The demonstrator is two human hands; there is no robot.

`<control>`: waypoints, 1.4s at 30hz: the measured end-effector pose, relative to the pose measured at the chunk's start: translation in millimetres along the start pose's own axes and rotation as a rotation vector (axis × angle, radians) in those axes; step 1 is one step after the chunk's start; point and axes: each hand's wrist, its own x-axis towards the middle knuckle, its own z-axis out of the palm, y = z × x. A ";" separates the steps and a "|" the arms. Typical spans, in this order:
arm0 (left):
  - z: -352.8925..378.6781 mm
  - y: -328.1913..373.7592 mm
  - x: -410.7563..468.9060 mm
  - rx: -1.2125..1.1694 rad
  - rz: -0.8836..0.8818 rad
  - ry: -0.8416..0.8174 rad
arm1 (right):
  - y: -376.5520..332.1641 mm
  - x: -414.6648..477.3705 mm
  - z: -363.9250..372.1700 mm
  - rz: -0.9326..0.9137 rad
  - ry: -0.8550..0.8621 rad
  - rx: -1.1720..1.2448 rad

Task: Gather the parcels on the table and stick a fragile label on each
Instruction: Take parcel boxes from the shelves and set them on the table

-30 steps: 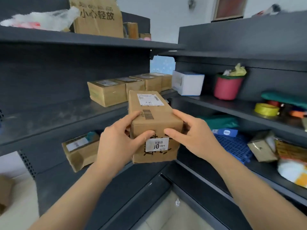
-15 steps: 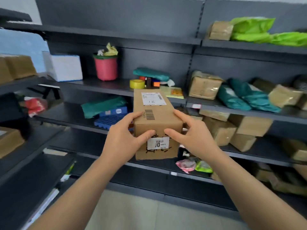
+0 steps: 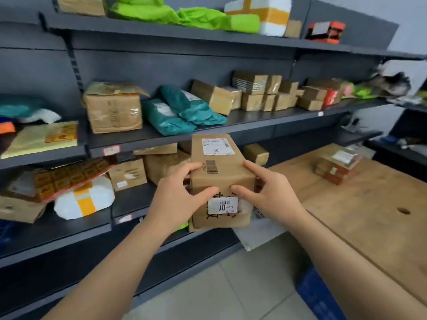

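Cardboard parcel [image 3: 221, 162] clasped at its near end by the left grip [image 3: 178, 199] and right grip [image 3: 272, 195], held in air off the left edge of the wooden table [image 3: 369, 215]; a parcel stack [image 3: 337, 167] lies near its far edge.

Wooden table [image 3: 360, 215]: small stack of parcels [image 3: 336, 166] near its far end; dark shelves [image 3: 265, 128]: cardboard boxes [image 3: 261, 93] and teal bags [image 3: 182, 109] on the middle tier, green bags [image 3: 184, 16] and a taped foam box [image 3: 261, 13] on the top.
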 end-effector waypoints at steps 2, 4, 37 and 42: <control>27.0 4.1 31.8 -0.027 0.058 -0.077 | 22.0 11.5 -13.7 0.051 0.061 -0.046; 53.2 12.0 63.7 -0.047 0.115 -0.149 | 42.0 22.9 -28.4 0.113 0.117 -0.065; 597.3 184.8 317.8 -0.164 0.345 -0.878 | 478.4 105.6 -279.6 0.756 0.468 -0.140; 665.0 176.7 355.0 -0.127 0.322 -0.935 | 542.7 137.3 -281.2 0.826 0.465 -0.090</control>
